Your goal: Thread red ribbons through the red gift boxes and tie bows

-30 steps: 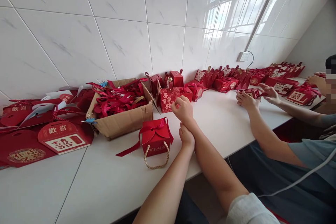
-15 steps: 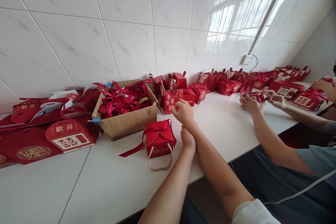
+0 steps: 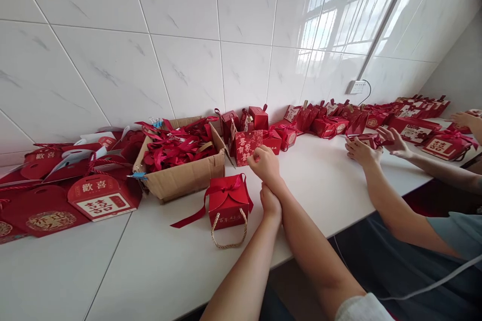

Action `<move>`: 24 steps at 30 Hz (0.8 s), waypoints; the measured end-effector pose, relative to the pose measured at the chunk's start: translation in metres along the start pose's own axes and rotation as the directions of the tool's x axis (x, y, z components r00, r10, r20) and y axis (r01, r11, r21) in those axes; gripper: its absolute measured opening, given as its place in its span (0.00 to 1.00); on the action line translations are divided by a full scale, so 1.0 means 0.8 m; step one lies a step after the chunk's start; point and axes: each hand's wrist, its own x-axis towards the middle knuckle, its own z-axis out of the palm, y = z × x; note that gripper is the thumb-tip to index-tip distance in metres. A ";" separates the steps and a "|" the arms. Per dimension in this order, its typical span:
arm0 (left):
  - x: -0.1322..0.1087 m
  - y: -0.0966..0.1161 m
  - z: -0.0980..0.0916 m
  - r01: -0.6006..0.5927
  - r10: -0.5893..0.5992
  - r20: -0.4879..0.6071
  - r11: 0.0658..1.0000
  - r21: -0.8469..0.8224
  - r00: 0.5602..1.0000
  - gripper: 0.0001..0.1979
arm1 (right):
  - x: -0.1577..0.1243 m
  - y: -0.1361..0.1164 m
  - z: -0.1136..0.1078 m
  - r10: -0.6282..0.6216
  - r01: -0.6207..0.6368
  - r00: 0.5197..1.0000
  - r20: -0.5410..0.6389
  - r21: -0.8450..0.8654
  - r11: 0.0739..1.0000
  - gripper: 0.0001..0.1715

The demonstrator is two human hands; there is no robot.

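My right hand (image 3: 265,163) is curled, its fingertips pinching the lower corner of a red printed box (image 3: 246,144) with gold characters that stands on the white counter (image 3: 324,180). My left hand (image 3: 270,204) is closed and rests against my right wrist; what its fingers hold, if anything, is hidden. Just left of it stands a small red gift box (image 3: 229,200) with a ribbon bow and a rope handle.
A cardboard box (image 3: 181,178) full of red ribbons sits behind the gift box. Flat red cards (image 3: 98,195) lie at the left. Finished red boxes (image 3: 327,123) line the tiled wall. At the right, another person's hands (image 3: 363,150) handle a red box.
My hands have stayed nearly still on the printed box. The view has drifted slightly. The other person's hands have shifted a little at the right.
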 end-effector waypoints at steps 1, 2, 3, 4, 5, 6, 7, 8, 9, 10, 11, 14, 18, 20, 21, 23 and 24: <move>-0.001 0.001 0.000 -0.003 0.003 0.016 1.000 0.012 1.000 0.13 | -0.001 -0.001 0.000 0.001 -0.001 1.000 -0.001 0.008 1.000 0.11; -0.003 0.002 0.000 -0.006 0.005 0.030 1.000 0.024 1.000 0.14 | -0.001 -0.002 0.000 0.001 -0.001 1.000 -0.002 0.015 1.000 0.11; -0.004 0.003 0.000 -0.009 0.007 0.046 1.000 0.030 0.999 0.14 | -0.002 -0.002 0.000 0.002 -0.002 1.000 -0.004 0.023 1.000 0.11; -0.006 0.004 0.000 -0.008 0.006 0.067 0.999 0.032 0.998 0.15 | -0.002 -0.002 0.000 0.004 -0.004 1.000 -0.006 0.031 0.999 0.11; -0.009 0.005 -0.001 -0.005 0.002 0.095 0.999 0.031 0.995 0.17 | -0.003 -0.001 -0.001 0.006 -0.006 1.000 -0.008 0.041 0.999 0.11; -0.012 0.005 -0.001 0.003 -0.006 0.132 1.000 0.029 0.991 0.19 | -0.003 0.001 -0.001 0.010 -0.010 1.000 -0.009 0.050 0.999 0.11; -0.016 0.005 -0.001 0.013 -0.018 0.175 1.000 0.027 0.984 0.23 | -0.003 0.005 -0.001 0.015 -0.015 1.000 -0.010 0.059 0.998 0.11; -0.020 0.005 -0.002 0.026 -0.032 0.224 0.999 0.028 0.974 0.26 | -0.002 0.010 -0.001 0.023 -0.023 1.000 -0.010 0.068 0.997 0.11; -0.024 0.005 -0.002 0.040 -0.048 0.275 0.999 0.034 0.960 0.29 | -0.002 0.016 -0.002 0.033 -0.032 0.999 -0.009 0.075 0.997 0.11; -0.028 0.004 -0.003 0.054 -0.066 0.325 0.997 0.047 0.943 0.30 | -0.002 0.024 -0.003 0.044 -0.043 0.999 -0.010 0.081 0.996 0.11; -0.031 0.003 -0.003 0.066 -0.086 0.372 0.996 0.066 0.924 0.29 | -0.001 0.031 -0.004 0.057 -0.056 0.998 -0.012 0.085 0.995 0.11; -0.039 0.001 -0.005 0.090 -0.149 0.475 0.985 0.144 0.867 0.24 | -0.001 0.048 -0.007 0.091 -0.088 0.996 -0.024 0.095 0.992 0.11; -0.042 0.000 -0.006 0.095 -0.190 0.518 0.974 0.205 0.834 0.20 | -0.002 0.048 -0.012 0.094 -0.090 0.995 -0.032 0.124 0.988 0.11; -0.043 0.002 -0.007 0.082 -0.187 0.525 0.973 0.216 0.830 0.19 | -0.002 0.043 -0.015 0.092 -0.086 0.995 -0.038 0.143 0.986 0.11; -0.043 0.003 -0.007 0.074 -0.185 0.530 0.972 0.224 0.827 0.18 | -0.001 0.040 -0.016 0.093 -0.086 0.995 -0.042 0.152 0.985 0.12; -0.045 0.006 -0.007 0.054 -0.184 0.542 0.967 0.247 0.820 0.18 | 0.000 0.039 -0.017 0.099 -0.089 0.994 -0.046 0.170 0.981 0.12; -0.045 0.006 -0.007 0.041 -0.182 0.545 0.964 0.261 0.818 0.19 | 0.001 0.039 -0.016 0.103 -0.094 0.994 -0.044 0.180 0.979 0.12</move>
